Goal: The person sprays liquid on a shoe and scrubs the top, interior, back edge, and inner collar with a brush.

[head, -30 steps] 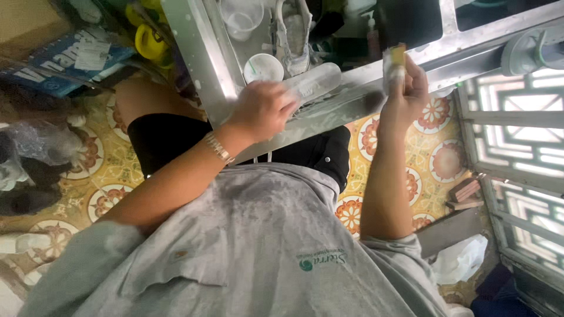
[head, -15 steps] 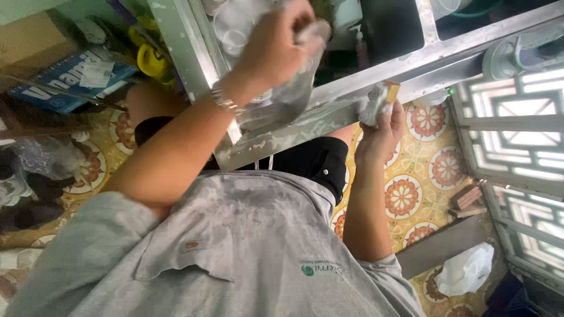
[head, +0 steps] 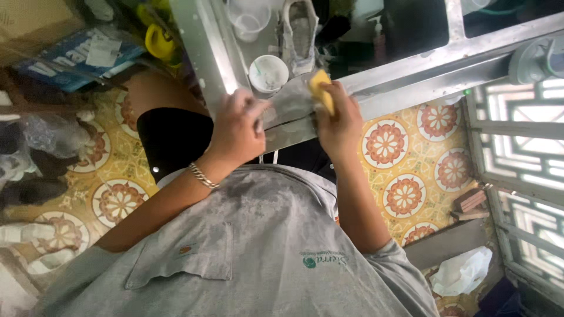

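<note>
The metal frame (head: 376, 88) ran slantwise above the person's lap and serves as the landmark; the right hand (head: 338, 120) was curled closed on a small yellow sponge (head: 321, 88), pressing it against the frame's grey-smeared corner; the left hand (head: 238, 126) lay just beside it on the same corner, fingers bent and spread, and whether it gripped anything I could not tell; a white cup (head: 268, 74) stood just above the frame's corner, a grey shoe (head: 299, 29) further up; the sponge looked soft, light and likely damp, so best pinched across its flat sides; the frame looked stiff, hard-edged and slippery where smeared.
</note>
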